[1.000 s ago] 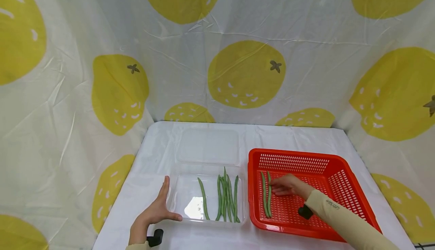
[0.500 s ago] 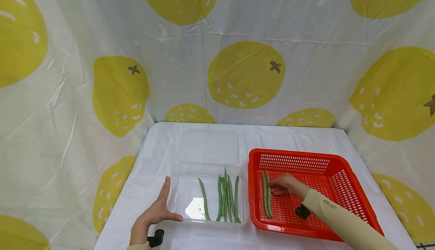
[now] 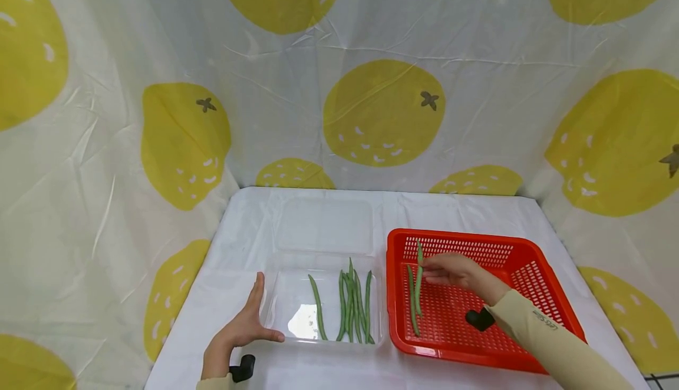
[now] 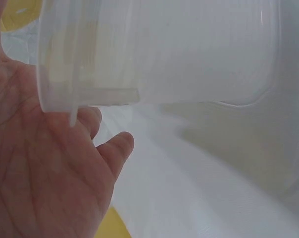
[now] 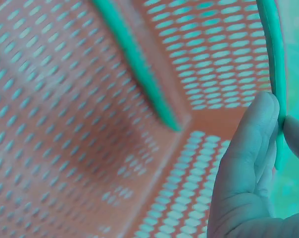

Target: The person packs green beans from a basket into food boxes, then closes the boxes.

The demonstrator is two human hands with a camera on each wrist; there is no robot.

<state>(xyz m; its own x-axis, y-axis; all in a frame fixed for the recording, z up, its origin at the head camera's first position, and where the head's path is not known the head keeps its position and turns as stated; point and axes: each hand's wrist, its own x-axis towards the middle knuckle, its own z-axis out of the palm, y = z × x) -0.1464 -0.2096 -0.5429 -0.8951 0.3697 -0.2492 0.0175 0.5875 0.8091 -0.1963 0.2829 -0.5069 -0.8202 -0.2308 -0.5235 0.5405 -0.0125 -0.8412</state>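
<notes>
My right hand [image 3: 453,271] pinches a green bean [image 3: 418,290] near its far end, between thumb and fingertips, over the left side of the red basket [image 3: 467,359]. In the right wrist view the pinched bean [image 5: 273,44] stands up along the fingers, raised off the basket floor. Just left of it, another green bean [image 3: 412,304] lies in the basket. My left hand [image 3: 244,322] rests at the left side of the clear plastic container [image 3: 283,296], thumb and fingers spread. The container's rim [image 4: 40,74] lies against that palm. Several green beans [image 3: 350,307] lie inside the container, one bean [image 3: 318,307] apart from them.
Behind the container lies a clear flat lid [image 3: 326,225] on the white tablecloth [image 3: 435,210]. The container and basket stand side by side, close together. A lemon-print curtain [image 3: 384,113] surrounds the table at the back and sides.
My right hand has taken hold of one bean in the basket, lifted it and moved it toward the basket's far side. The left hand has stayed at the container.
</notes>
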